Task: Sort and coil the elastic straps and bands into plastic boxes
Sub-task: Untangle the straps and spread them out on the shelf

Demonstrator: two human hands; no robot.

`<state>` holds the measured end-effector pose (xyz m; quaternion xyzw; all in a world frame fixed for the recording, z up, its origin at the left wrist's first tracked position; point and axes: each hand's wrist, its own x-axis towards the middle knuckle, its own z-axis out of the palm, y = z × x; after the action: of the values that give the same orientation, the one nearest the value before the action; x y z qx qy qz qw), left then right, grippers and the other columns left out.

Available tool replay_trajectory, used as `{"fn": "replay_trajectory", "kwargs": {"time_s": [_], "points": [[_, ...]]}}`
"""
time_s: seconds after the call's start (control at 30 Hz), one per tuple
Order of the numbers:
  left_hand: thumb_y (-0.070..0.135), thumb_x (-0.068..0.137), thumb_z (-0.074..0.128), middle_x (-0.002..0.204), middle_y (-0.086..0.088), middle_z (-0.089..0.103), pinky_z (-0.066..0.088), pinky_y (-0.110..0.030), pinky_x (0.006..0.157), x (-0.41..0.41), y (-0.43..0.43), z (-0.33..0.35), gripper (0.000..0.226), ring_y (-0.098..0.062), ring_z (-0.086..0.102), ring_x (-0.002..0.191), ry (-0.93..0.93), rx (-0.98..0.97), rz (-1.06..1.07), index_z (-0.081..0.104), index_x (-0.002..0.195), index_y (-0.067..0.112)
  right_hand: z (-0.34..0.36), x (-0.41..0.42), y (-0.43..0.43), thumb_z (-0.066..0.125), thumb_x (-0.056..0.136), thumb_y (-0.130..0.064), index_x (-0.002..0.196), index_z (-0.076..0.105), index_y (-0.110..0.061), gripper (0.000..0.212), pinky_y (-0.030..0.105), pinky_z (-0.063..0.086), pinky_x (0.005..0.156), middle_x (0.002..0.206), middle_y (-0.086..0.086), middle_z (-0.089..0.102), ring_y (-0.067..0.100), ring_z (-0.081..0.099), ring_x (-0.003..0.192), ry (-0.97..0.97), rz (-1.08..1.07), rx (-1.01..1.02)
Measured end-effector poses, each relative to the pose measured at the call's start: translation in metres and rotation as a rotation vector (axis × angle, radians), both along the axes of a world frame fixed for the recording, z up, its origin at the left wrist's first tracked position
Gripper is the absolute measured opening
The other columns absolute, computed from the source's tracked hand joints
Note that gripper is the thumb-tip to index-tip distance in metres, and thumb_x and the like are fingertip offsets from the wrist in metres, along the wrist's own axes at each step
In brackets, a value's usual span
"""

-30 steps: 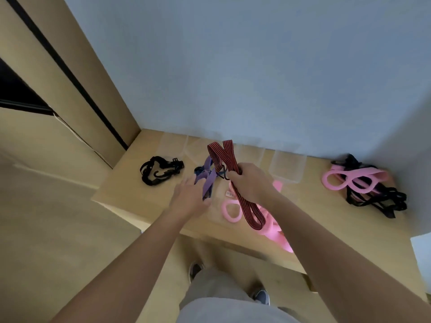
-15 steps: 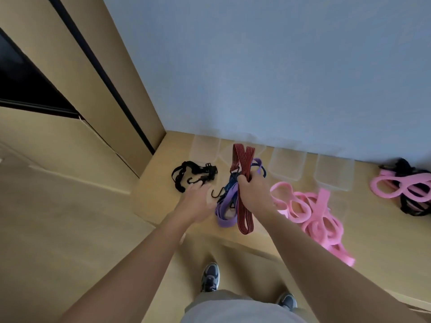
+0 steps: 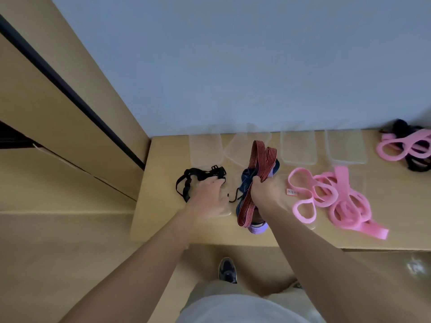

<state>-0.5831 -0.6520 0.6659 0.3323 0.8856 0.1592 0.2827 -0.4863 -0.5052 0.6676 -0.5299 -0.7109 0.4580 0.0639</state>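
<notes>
My right hand [image 3: 264, 191] grips a folded red-and-black striped strap [image 3: 261, 159], its loops sticking up above the fist and hanging below it. Under it lies a heap of dark blue and purple bands [image 3: 257, 228] with a small black hook. My left hand [image 3: 208, 198] rests flat with fingers spread over a clear plastic box [image 3: 227, 212], touching the black strap [image 3: 198, 177] on the table's left. Several clear plastic boxes [image 3: 298, 148] stand in a row along the wall. A pile of pink bands [image 3: 335, 199] lies to the right.
The wooden table [image 3: 396, 220] meets a pale blue wall at the back and a wooden cabinet on the left. More pink and black bands [image 3: 405, 148] lie at the far right. My shoe [image 3: 227, 270] shows on the floor below the table's front edge.
My left hand has slid left from the purple bands toward the black strap. The right hand still holds the striped strap. The view has shifted left, so the table's objects sit further right.
</notes>
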Motion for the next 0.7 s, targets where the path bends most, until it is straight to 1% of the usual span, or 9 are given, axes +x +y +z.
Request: {"fn": "replay_trajectory", "kwargs": {"time_s": [0.07,0.1,0.17,0.23,0.33,0.4,0.53,0.63,0.7], "points": [[0.032,0.103,0.052,0.163,-0.006,0.033,0.026,-0.042,0.124,0.0,0.001,-0.002,0.057,-0.023,0.026,0.152,-0.039,0.004,-0.017,0.039,0.155,0.012,-0.01,-0.004,0.002,0.048,0.096,-0.014,0.069,0.035,-0.016,0.03,0.024,0.028,0.049,0.063,0.0,0.044,0.018,0.045,0.057,-0.001,-0.05,-0.001],[0.03,0.102,0.053,0.159,-0.007,0.039,0.03,-0.042,0.121,-0.001,0.001,-0.003,0.053,-0.025,0.032,0.149,-0.056,0.002,-0.031,0.044,0.151,0.011,-0.013,-0.006,0.003,0.049,0.095,-0.012,0.071,0.04,-0.015,0.026,0.028,0.036,0.053,0.065,0.002,0.048,0.024,0.051,0.062,0.01,-0.088,-0.012],[0.027,0.1,0.055,0.147,-0.01,0.048,0.036,-0.04,0.11,0.0,0.002,-0.008,0.045,-0.028,0.04,0.14,-0.072,-0.009,-0.062,0.05,0.139,0.006,-0.017,-0.008,0.004,0.05,0.093,-0.015,0.088,0.056,-0.006,0.012,0.038,0.052,0.072,0.084,0.013,0.063,0.034,0.062,0.081,-0.007,-0.11,-0.048],[0.028,0.098,0.055,0.145,-0.009,0.047,0.037,-0.04,0.105,0.001,0.002,-0.011,0.043,-0.028,0.037,0.139,-0.084,-0.009,-0.085,0.051,0.135,0.008,-0.021,-0.01,0.005,0.051,0.092,-0.024,0.109,0.058,0.0,0.03,0.046,0.053,0.088,0.106,0.022,0.064,0.038,0.063,0.094,-0.061,-0.114,-0.068],[0.031,0.097,0.054,0.148,-0.005,0.045,0.039,-0.044,0.105,0.0,0.003,-0.012,0.045,-0.028,0.034,0.142,-0.08,-0.004,-0.111,0.049,0.137,0.011,-0.023,-0.01,0.003,0.057,0.091,-0.041,0.127,0.048,0.003,0.058,0.051,0.046,0.1,0.123,0.025,0.053,0.042,0.055,0.112,-0.13,-0.128,-0.02],[0.033,0.098,0.055,0.151,-0.003,0.043,0.039,-0.046,0.109,-0.002,0.005,-0.012,0.048,-0.028,0.032,0.145,-0.069,-0.004,-0.129,0.047,0.141,0.014,-0.024,-0.008,0.001,0.058,0.091,-0.052,0.135,0.043,0.001,0.071,0.051,0.039,0.107,0.13,0.024,0.048,0.043,0.046,0.124,-0.16,-0.108,0.05],[0.035,0.1,0.055,0.161,-0.001,0.035,0.03,-0.044,0.117,-0.003,0.013,-0.008,0.057,-0.026,0.027,0.15,-0.049,-0.002,-0.156,0.039,0.153,0.019,-0.022,-0.001,-0.002,0.05,0.094,-0.059,0.135,0.044,-0.001,0.071,0.051,0.036,0.105,0.134,0.021,0.048,0.041,0.045,0.126,-0.191,-0.028,0.2],[0.035,0.1,0.055,0.157,-0.004,0.04,0.03,-0.042,0.116,0.001,0.023,-0.005,0.054,-0.028,0.031,0.147,-0.032,0.014,-0.18,0.043,0.15,0.016,-0.018,0.004,0.001,0.045,0.096,-0.06,0.131,0.047,-0.003,0.067,0.052,0.04,0.101,0.13,0.019,0.05,0.039,0.047,0.123,-0.176,0.006,0.264],[0.034,0.101,0.055,0.156,-0.003,0.041,0.03,-0.042,0.117,0.006,0.03,0.0,0.057,-0.029,0.03,0.147,-0.035,0.034,-0.202,0.041,0.152,0.016,-0.013,0.009,0.006,0.044,0.097,-0.06,0.126,0.051,-0.005,0.063,0.052,0.043,0.098,0.125,0.017,0.053,0.037,0.049,0.12,-0.172,0.029,0.316]]}}
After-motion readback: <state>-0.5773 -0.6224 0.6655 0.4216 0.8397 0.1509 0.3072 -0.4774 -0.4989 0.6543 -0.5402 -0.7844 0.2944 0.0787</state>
